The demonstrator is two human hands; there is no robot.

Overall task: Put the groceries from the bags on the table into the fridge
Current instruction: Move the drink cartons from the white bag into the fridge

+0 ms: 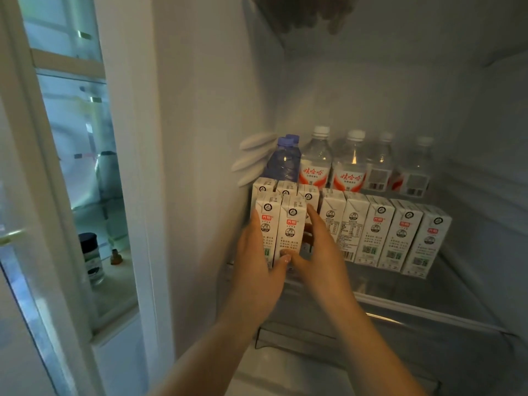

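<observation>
Fridge's glass shelf (428, 298): left hand (257, 267) and right hand (323, 252) both gripping two white milk cartons (281, 230) left of the carton row (385, 230).

Small cardboard milk cartons (377, 230): white, red logos
Plastic bottle, centre frame (281, 164): blue
Clear plastic water bottles (315, 164): red-white labels
</observation>
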